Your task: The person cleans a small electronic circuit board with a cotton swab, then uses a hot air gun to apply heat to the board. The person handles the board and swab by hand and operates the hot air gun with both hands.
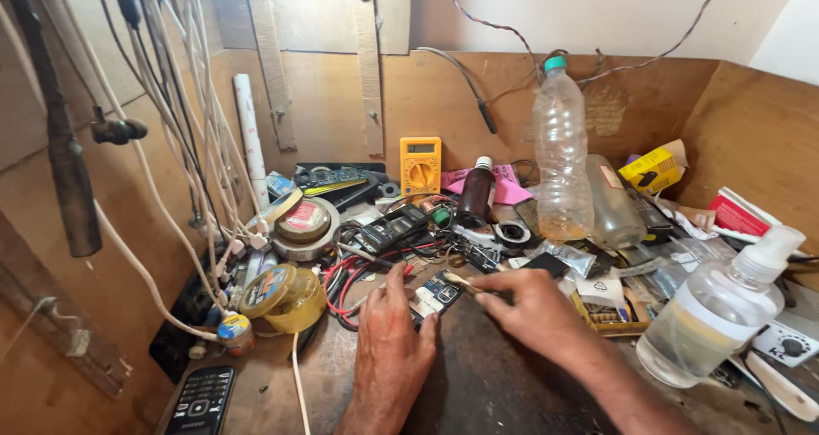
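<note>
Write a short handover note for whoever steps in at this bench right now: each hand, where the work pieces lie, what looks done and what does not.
Left hand: flat on the bench, fingertips pinning the small circuit board.
Right hand: pinching a thin brush, its tip at the board's upper edge.
Around them: red and black wires left of the board, yellow multimeter propped at the back wall, clear pump bottle at right, keypad phone at the near left.
Done: board laid out and steadied. Left: the brushing appears under way; how much is covered I cannot tell.

yellow multimeter (421, 165), teal-capped clear bottle (561, 149), black keypad phone (201, 400)
</note>
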A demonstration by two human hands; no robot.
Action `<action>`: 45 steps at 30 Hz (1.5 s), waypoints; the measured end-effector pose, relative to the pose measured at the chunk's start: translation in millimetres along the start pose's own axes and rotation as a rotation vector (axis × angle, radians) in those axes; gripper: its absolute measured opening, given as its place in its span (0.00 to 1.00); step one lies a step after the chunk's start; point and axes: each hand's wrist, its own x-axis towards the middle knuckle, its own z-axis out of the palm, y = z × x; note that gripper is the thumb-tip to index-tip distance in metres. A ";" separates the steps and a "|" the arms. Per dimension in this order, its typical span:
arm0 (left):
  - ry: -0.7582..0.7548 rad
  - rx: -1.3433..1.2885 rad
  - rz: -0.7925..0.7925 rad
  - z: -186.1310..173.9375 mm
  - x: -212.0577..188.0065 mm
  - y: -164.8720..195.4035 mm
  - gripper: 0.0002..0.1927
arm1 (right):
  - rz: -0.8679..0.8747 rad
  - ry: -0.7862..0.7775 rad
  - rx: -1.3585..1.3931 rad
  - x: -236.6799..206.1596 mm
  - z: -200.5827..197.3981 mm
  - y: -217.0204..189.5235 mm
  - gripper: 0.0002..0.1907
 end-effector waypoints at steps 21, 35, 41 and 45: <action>-0.081 0.028 -0.146 -0.6 2.0 2.8 0.41 | 0.082 0.149 -0.130 -10.1 6.2 -14.0 0.13; -0.020 0.006 -0.016 2.0 0.7 -2.0 0.40 | 0.035 0.124 -0.233 -40.7 31.1 -30.6 0.16; -0.018 0.023 -0.025 3.3 -1.3 -3.2 0.41 | 0.033 0.139 -0.210 -42.8 32.4 -33.5 0.16; -0.017 -0.009 -0.009 4.0 -0.8 -3.5 0.40 | -0.016 0.178 -0.184 -41.6 33.0 -34.3 0.15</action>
